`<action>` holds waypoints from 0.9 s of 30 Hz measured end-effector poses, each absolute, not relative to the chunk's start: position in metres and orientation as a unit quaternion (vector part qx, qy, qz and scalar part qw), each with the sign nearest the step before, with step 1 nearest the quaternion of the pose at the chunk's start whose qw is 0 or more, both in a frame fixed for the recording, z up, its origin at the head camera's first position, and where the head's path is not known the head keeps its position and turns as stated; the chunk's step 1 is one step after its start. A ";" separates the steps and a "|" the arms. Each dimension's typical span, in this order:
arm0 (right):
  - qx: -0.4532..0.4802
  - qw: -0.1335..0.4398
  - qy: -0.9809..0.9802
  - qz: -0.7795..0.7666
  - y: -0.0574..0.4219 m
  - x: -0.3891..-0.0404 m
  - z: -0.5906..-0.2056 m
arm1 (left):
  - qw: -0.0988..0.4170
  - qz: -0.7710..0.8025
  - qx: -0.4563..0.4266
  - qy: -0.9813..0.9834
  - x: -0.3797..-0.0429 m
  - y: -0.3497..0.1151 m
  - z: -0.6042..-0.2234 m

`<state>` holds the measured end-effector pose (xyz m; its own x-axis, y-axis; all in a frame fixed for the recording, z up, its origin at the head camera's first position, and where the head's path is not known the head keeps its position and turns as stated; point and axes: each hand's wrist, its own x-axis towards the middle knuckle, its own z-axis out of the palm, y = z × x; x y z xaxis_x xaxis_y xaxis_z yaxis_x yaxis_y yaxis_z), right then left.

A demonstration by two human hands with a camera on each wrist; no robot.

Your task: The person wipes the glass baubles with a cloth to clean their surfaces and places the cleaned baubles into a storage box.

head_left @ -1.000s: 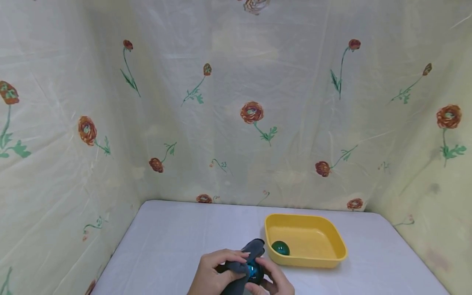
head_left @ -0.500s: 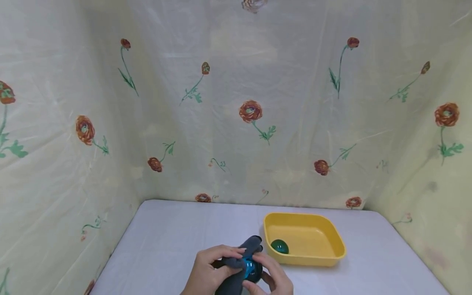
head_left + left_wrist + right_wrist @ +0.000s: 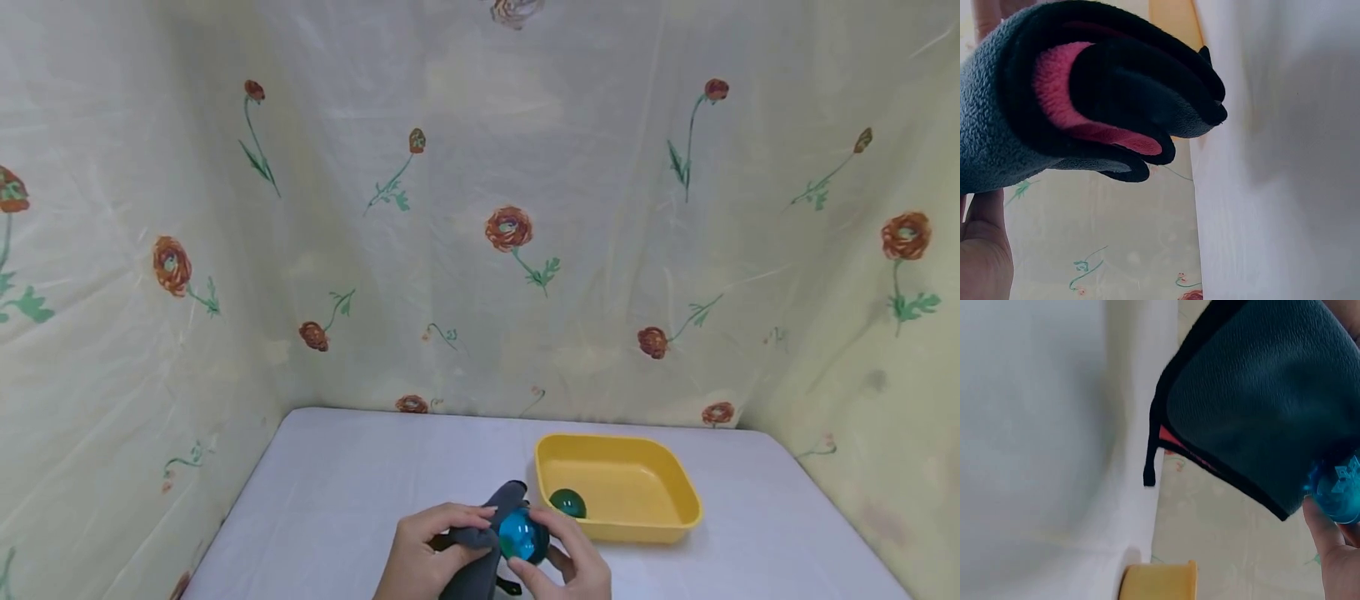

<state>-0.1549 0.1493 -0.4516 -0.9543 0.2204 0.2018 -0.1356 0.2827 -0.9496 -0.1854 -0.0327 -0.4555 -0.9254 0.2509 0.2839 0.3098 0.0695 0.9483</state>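
Low in the head view, my left hand point(image 3: 420, 552) pinches a folded dark grey cloth point(image 3: 474, 577) between thumb and fingers. In the left wrist view the cloth point(image 3: 1119, 94) hangs in folds, with black edging and a pink inner side. My right hand point(image 3: 576, 568) holds a shiny clear blue ball point(image 3: 522, 535) by thumb and fingertips, right beside the cloth. The right wrist view has the ball point(image 3: 1342, 487) at the cloth's lower corner; whether they touch there I cannot tell. A black loop point(image 3: 1150, 469) dangles from another corner.
Behind my right hand stands a yellow tray point(image 3: 641, 532) on the white-covered table point(image 3: 375, 467). A dark green ball point(image 3: 567, 503) lies in its near left corner. Flower-printed curtains point(image 3: 585, 317) enclose the table at the back and both sides.
My right hand has shifted slightly right with the blue ball, and more of the ball shows out of the cloth. A black end of the cloth now shows below it. The tray stays put.
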 end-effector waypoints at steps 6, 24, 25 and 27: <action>-0.021 0.197 -0.790 0.580 0.153 -0.161 -0.455 | 0.036 -0.642 -0.176 -0.746 -0.187 -0.036 -0.456; -0.038 0.210 -0.807 0.551 0.169 -0.170 -0.452 | 0.063 -0.651 -0.163 -0.739 -0.193 -0.050 -0.451; -0.041 0.207 -0.808 0.550 0.170 -0.171 -0.452 | 0.063 -0.653 -0.162 -0.737 -0.193 -0.051 -0.451; -0.047 0.203 -0.813 0.544 0.173 -0.173 -0.452 | 0.063 -0.659 -0.158 -0.733 -0.193 -0.052 -0.452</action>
